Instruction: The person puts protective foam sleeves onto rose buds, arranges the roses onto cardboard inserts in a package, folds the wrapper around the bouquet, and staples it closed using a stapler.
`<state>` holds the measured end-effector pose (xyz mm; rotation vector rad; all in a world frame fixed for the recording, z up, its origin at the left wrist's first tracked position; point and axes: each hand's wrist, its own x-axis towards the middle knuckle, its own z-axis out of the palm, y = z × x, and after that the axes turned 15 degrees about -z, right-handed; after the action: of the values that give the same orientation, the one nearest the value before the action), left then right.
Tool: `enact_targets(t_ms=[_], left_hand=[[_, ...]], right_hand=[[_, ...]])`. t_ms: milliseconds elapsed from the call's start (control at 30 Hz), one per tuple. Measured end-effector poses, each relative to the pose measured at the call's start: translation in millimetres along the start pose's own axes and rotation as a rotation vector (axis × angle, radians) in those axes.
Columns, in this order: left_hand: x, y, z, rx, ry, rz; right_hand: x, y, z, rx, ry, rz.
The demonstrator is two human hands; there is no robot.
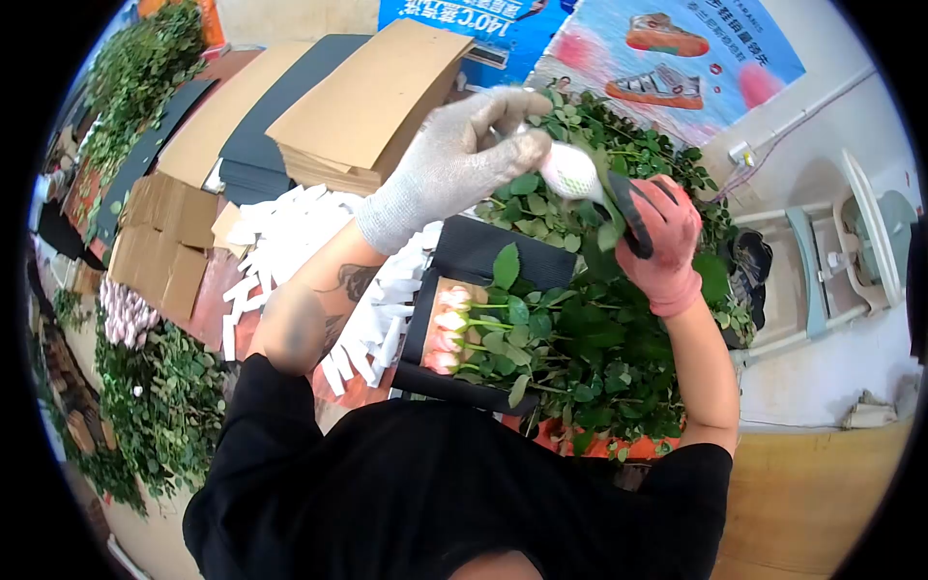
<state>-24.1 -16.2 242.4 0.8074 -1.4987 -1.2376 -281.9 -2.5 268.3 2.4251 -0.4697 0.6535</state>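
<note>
My left hand (464, 150), in a pale grey-white work glove, is closed with thumb and fingers at the tip of a rose bud (572, 174) covered by a white mesh sleeve. My right hand (661, 232), in a pink-red glove with dark patches, is wrapped round the rose's leafy stem just below the bud. The rose lies roughly level between both hands, above the bench. Below, several pink-white roses (450, 329) lie side by side on brown card in a black wrapper (503, 253), their stems pointing right.
Leafy stems (604, 338) are heaped at the right. White paper strips (300, 232) are spread left of the wrapper, beside stacked brown cardboard sheets (372, 97). A cardboard box (162, 237) and pink netted buds (126, 314) sit farther left. A white plastic frame (817, 261) stands at right.
</note>
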Motion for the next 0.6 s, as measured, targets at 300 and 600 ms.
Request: enact_targets(t_ms=[300,600], left_hand=[[-27.6,-2.2,-7.4,-0.115,0.073,-0.055],[-50.2,1.7,-18.9,-0.064,0.106,-0.066]], right_hand=[[34.2,-47.6,-35.7,-0.126,-0.141,0.149],[30.1,-39.2,-7.4,-0.072,-0.216,0.071]])
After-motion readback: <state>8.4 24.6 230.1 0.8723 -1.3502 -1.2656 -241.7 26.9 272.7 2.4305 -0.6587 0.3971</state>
